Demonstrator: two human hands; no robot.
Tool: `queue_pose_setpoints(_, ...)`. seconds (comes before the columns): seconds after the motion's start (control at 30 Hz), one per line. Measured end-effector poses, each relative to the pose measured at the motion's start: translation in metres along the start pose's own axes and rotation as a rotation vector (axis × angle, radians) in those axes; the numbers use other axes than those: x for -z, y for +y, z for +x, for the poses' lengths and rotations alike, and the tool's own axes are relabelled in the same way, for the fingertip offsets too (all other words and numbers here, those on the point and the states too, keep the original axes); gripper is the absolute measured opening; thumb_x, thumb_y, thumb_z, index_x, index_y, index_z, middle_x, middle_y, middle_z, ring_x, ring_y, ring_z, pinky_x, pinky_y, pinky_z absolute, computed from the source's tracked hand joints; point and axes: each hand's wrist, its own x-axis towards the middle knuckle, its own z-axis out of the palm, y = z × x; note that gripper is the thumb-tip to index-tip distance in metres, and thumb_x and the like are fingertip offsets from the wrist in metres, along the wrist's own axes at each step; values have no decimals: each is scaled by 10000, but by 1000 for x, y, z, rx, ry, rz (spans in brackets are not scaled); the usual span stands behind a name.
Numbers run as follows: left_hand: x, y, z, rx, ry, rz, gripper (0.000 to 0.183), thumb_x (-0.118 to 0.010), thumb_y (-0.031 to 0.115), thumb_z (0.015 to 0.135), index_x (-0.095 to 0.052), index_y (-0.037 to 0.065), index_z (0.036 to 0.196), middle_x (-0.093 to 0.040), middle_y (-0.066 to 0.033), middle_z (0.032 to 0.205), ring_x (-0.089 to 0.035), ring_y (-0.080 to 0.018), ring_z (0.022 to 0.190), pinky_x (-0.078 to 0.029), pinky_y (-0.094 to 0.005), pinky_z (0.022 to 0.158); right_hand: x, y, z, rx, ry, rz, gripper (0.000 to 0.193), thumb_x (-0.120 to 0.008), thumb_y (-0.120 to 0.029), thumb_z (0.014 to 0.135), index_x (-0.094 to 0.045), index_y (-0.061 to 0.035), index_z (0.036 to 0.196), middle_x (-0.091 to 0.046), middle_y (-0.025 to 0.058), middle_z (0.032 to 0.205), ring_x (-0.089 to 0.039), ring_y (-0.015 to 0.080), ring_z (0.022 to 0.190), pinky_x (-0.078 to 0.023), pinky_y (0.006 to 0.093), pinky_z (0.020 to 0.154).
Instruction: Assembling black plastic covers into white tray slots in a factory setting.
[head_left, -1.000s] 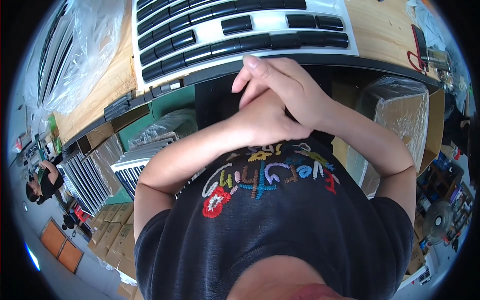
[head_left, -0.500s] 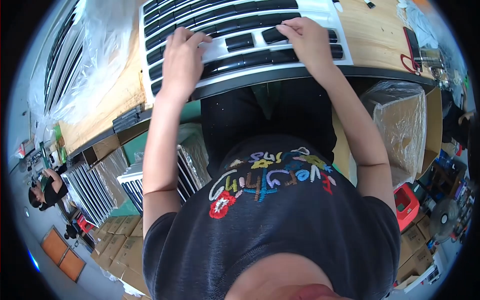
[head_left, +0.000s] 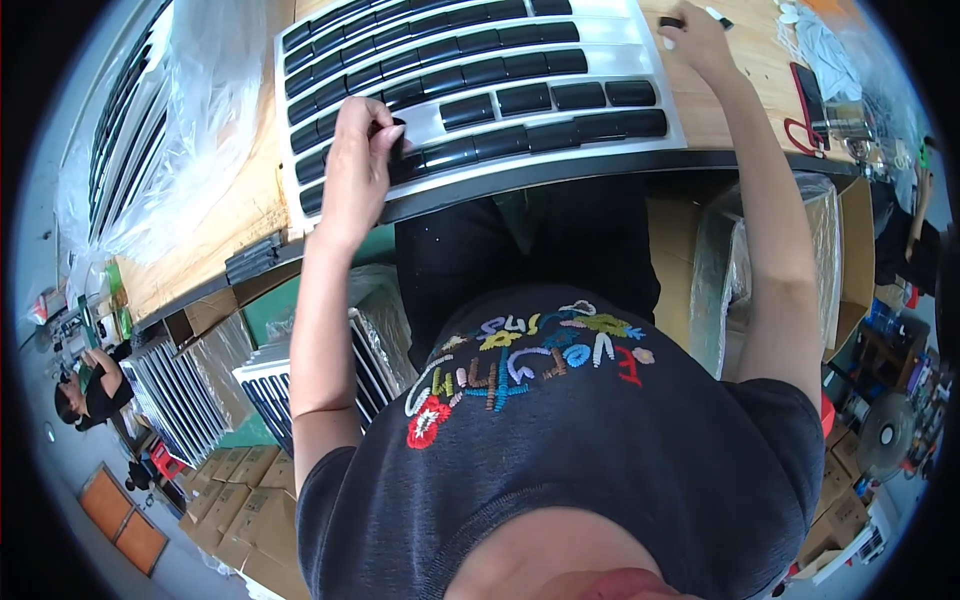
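Grille panel (head_left: pixel 480 95) lies flat on wooden counter (head_left: pixel 230 215), top centre of frame. Left hand (head_left: pixel 355 165) pinches dark insert (head_left: pixel 398 140) at grille's lower-left slots. Right hand (head_left: pixel 695 40), upper right, closes on small dark piece (head_left: pixel 672 22). Step looks like seating inserts; next calls for firm, aligned press.

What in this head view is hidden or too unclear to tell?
- Left hand: its fingertips curl onto a dark slot of the grille, covering what they pinch.
- Right hand: at the picture's top rim, it grips a small dark thing, too small to identify.
- Grille: its top is cut off by the upper edge.
- Table: the far left lies under a plastic sheet.
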Motion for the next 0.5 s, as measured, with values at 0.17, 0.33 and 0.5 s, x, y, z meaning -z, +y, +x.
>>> queue_pose_setpoints(0.17,-47,34,-9,329,172,-867,214,-664,95,938,-580,74,1133,-610,22,914,-581,-45,795,-495,-178,691,-1,-96,-45,-278,98,125,237,-727,-241,898,-678,-27,986,-667,58,786,-655,103,827,-507,227,742)
queue_pose_setpoints(0.33,-86,58,-4,309,90,-1405,245,-664,123,946,-612,23,1163,-661,0,879,-606,-51,774,-511,-201,756,-47,-213,-85,-252,289,525,228,-756,-61,852,-621,-10,1028,-679,46,892,-636,81,800,-493,199,729)
queue_pose_setpoints(0.5,-97,69,0,202,88,-1438,227,-652,97,948,-546,24,1135,-641,-29,898,-604,-72,789,-555,-268,851,-69,-239,-91,-175,419,596,287,-752,50,819,-593,-13,1049,-685,41,895,-625,50,791,-471,164,680)
